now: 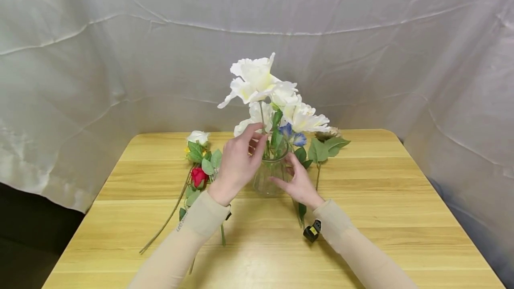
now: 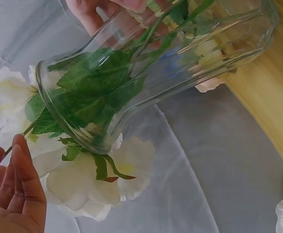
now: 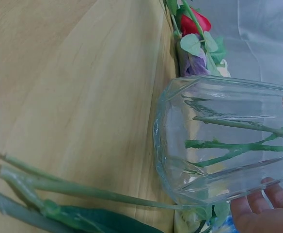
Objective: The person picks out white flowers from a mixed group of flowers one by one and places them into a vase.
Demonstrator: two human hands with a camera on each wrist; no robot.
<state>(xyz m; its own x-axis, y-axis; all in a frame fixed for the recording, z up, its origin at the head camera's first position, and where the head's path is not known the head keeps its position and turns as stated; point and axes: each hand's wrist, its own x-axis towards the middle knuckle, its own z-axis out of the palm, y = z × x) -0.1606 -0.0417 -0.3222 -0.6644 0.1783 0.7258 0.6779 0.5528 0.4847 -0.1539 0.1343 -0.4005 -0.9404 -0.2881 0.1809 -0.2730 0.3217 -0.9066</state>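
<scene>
In the head view my left hand [image 1: 237,164] is just left of the vase's mouth, its thumb and fingers pinching the thin stem [image 1: 263,114] of a tall white flower [image 1: 253,77]. My right hand [image 1: 302,185] holds the clear glass vase [image 1: 267,179], thumb at the front and fingers round its right side. Other white flowers [image 1: 303,117] rise from the vase. Through the glass in the left wrist view, green leaves [image 2: 95,73] crowd the neck. Several cut stem ends [image 3: 214,144] hang inside the vase in the right wrist view.
Left of the vase on the wooden table [image 1: 361,217] lie a white rose [image 1: 198,137], a red rose [image 1: 198,176] and long stems. To its right are blue flowers [image 1: 298,139] and a leafy stem [image 1: 319,150]. Grey cloth [image 1: 180,66] hangs behind the table.
</scene>
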